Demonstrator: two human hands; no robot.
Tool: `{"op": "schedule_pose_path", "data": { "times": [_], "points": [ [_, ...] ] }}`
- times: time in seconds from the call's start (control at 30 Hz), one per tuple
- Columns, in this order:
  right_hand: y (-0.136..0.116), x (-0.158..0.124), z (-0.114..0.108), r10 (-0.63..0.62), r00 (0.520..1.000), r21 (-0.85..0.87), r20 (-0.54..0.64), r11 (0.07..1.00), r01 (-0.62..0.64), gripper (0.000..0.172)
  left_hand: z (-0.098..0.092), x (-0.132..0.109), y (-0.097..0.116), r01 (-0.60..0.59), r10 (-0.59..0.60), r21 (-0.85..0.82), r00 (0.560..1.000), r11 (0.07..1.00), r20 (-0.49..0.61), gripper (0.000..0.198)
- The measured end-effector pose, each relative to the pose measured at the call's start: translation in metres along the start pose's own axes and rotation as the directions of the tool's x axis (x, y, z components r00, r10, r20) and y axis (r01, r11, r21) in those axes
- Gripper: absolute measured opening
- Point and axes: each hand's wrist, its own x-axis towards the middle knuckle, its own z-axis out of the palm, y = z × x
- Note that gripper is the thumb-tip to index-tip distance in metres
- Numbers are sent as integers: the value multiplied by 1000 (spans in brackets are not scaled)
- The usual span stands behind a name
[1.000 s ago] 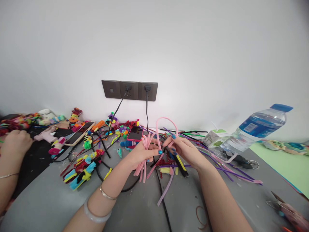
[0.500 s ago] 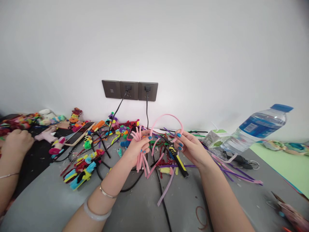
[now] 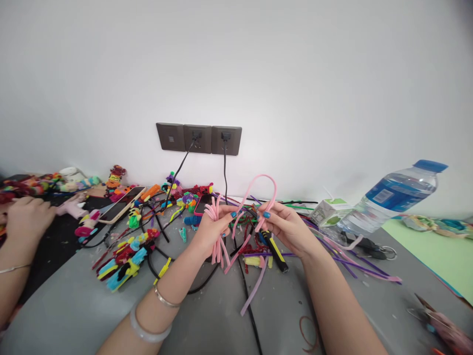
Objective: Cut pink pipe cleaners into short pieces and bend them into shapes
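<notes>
My left hand is closed round a bundle of pink pipe cleaners, whose ends fan out above and below the fist. Its thumb and forefinger also pinch one end of a longer pink pipe cleaner. That strand rises in an arch between my hands. With thumb and fingertips, my right hand grips the strand's other side, and a short end hangs below the fingers. Under my right hand lies a black and yellow tool, its upper end partly hidden. A lilac pipe cleaner rests below, between my forearms.
A water bottle leans at the right beside a drink carton and keys. Scissors are at the lower right. Colourful pipe-cleaner figures and a phone lie left. Another person's hand is far left.
My hands have come slightly closer together, and the pink arch is narrower. The right hand's grip has shifted left. The other person's hand has moved a little to the right.
</notes>
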Motion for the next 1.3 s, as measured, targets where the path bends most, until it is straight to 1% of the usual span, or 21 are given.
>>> {"op": "schedule_pose_path", "data": {
  "times": [0.1, 0.17, 0.27, 0.4, 0.5, 0.57, 0.67, 0.8, 0.97, 1.1, 1.3],
  "points": [
    [2, 2, 3, 12, 1000, 22, 14, 1000, -12, 28, 2, -2, -4, 18, -20, 30, 996, 999, 85, 33],
    [3, 2, 4, 15, 1000, -3, 20, 1000, -15, 30, 4, -3, -7, 31, -36, 44, 992, 999, 118, 35],
    [5, 3, 4, -2, 999, -86, 37, 996, 5, 32, 5, -5, -10, 36, -44, 73, 992, 997, 119, 36],
    [9, 5, 2, -74, 996, -235, 42, 969, 82, 28, 7, -7, -11, 11, -31, 147, 990, 989, 135, 29],
    [10, 5, 2, -106, 994, -314, 15, 944, 105, 27, 8, -7, -10, -3, -24, 172, 987, 985, 156, 27],
    [9, 5, 3, -109, 994, -339, -5, 935, 101, 28, 9, -8, -9, -2, -26, 179, 988, 984, 151, 26],
    [7, 5, 4, -99, 995, -357, -14, 930, 87, 28, 9, -9, -8, -1, -32, 207, 987, 978, 155, 26],
    [5, 5, 5, -59, 998, -349, 7, 935, 58, 30, 8, -9, -7, -18, -46, 276, 974, 961, 224, 23],
    [5, 3, 5, 10, 997, -338, 74, 941, 16, 28, 7, -10, -8, -61, -56, 359, 951, 931, 305, 13],
    [5, 2, 5, 68, 991, -323, 112, 946, -28, 27, 7, -10, -8, -37, -92, 398, 949, 917, 301, 10],
    [4, 1, 3, 44, 992, -339, 122, 941, 0, 28, 5, -8, -9, 6, -129, 391, 948, 920, 291, 13]
  ]
}}
